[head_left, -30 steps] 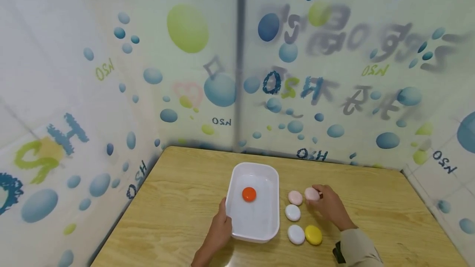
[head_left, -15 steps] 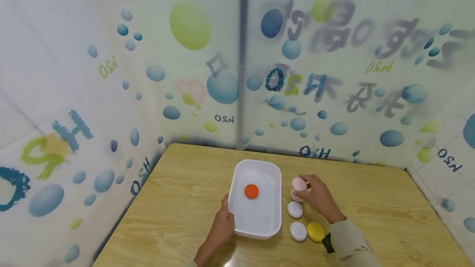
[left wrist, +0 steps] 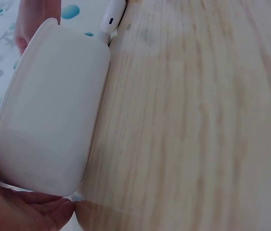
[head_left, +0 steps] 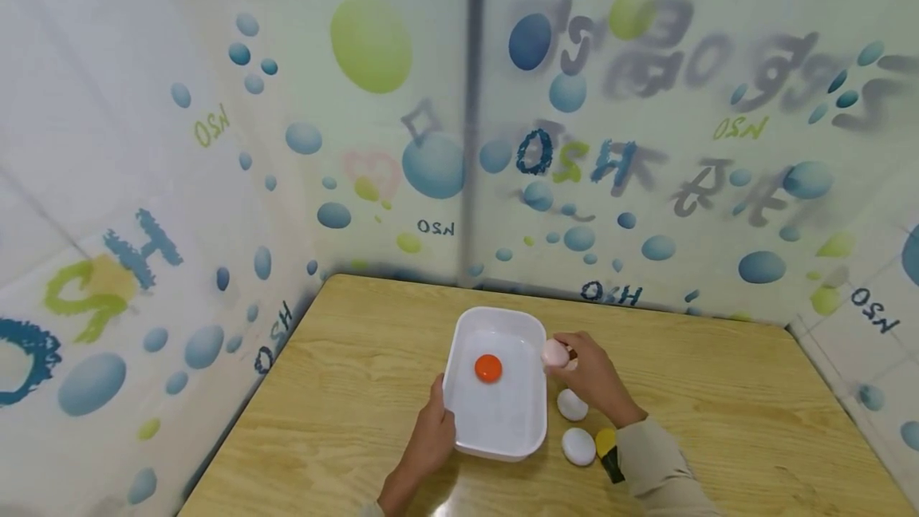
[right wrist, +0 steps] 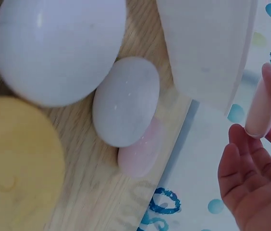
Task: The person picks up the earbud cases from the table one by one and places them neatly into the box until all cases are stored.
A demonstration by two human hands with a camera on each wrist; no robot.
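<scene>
- Wall sheeting (head_left: 402, 118), printed with blue and green bubbles and mirrored "H2O" lettering, stands behind and to both sides.
- The wood-grain bench (head_left: 345, 365) carries the tub and the loose discs.
- The white rectangular tub (head_left: 495, 425) sits near the middle of the bench, open side up.
- A beige sleeve (head_left: 656, 461) covers the right forearm; a dark tab (head_left: 611, 465) at its cuff hides part of the yellow disc.
- The left hand (head_left: 433, 431) grips the tub's left side, fingers clamped on it.
- The right hand (head_left: 596, 380) is by the tub's right rim, thumb and fingers clamped on a pink disc.
- The yellow disc (head_left: 605, 440) lies just beside the nearer white disc (head_left: 578, 447).
- The farther white disc (head_left: 572, 404) lies between that one and the second pink disc (right wrist: 139, 156), which rests on the bench.
- The orange disc (head_left: 488, 368) lies inside the tub.
- The held pink disc (head_left: 554, 353) is off the bench, just outside the tub's right rim.
</scene>
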